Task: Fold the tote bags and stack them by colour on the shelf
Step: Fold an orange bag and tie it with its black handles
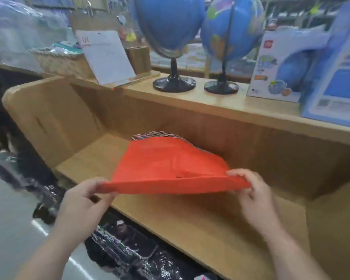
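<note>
- Head view: an orange tote bag (166, 166), folded flat, is held just above the wooden shelf (190, 219), near its front edge.
- The cloth is thin, matte and smooth. The shelf is pale grained board with rounded side panels.
- The left hand (85, 197) pinches the bag's near left corner with the thumb on top.
- The right hand (253, 199) pinches the near right corner, its fingers curled underneath.

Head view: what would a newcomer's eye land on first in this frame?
The bright orange tote bag, folded flat, sits at centre over the wooden shelf. The left hand and right hand pinch its near corners. Behind, a blue globe and a second globe stand on the upper ledge.
</note>
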